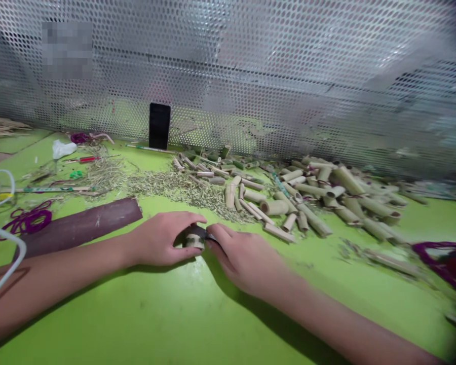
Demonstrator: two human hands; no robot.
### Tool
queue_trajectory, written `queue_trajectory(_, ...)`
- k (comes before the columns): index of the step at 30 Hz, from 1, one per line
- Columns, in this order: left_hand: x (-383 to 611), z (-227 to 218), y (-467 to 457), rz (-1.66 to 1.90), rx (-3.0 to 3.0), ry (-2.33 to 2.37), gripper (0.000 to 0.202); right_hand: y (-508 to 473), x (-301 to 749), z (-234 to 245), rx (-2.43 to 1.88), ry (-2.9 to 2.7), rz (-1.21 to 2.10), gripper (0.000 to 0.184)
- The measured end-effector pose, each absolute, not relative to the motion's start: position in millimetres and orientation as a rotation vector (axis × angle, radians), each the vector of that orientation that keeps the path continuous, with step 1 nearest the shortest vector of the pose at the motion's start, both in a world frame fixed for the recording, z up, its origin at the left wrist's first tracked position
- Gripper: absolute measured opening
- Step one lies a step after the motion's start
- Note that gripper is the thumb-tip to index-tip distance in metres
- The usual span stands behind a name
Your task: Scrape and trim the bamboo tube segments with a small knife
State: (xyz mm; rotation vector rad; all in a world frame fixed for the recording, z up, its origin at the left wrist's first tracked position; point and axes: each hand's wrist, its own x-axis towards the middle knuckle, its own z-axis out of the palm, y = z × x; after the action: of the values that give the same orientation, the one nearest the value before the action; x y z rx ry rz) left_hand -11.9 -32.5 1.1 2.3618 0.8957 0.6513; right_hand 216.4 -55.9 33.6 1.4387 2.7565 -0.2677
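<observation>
My left hand (161,238) is curled with its thumb and fingers around a short piece of bamboo (193,243) on the green table (148,319). Closed in a fist, my right hand (247,261) grips a small dark-bladed knife (198,231); its handle is mostly hidden in the fingers. The blade lies across the top of the bamboo piece, between the two hands. Just beyond the left forearm rests a long brown sheet (87,223), slightly curved.
Many cut bamboo tubes (338,192) are heaped at the back right, beside a spread of shavings (171,190). A phone (159,125) leans against the perforated metal screen (228,66). Purple cord (36,218), a red-handled tool (88,159) and white cable (7,276) are at left.
</observation>
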Motion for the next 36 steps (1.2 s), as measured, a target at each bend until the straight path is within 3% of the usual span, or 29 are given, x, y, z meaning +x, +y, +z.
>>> queue_trajectory(13, -10.5, -1.8, -33.2, 0.701, 2.440, 0.869, 0.029, -55.7, 213.0, 39.0, 1.470, 2.674, -0.364, 0.018)
queue_trajectory(27, -13.8, -2.0, -32.3, 0.672, 2.488, 0.825, 0.028, -53.8, 228.4, 33.6, 1.388, 2.795, -0.578, 0.017)
queue_trajectory(31, -13.8, 0.2, -31.2, 0.659, 2.403, 0.868, 0.039, -51.1, 229.7, 36.6, 1.440, 2.762, -0.704, 0.022)
queue_trajectory(36, -12.1, 4.2, -30.9, 0.630, 2.267, 0.930, 0.062, -46.4, 229.9, 36.8, 1.597, 2.791, -0.789, 0.015)
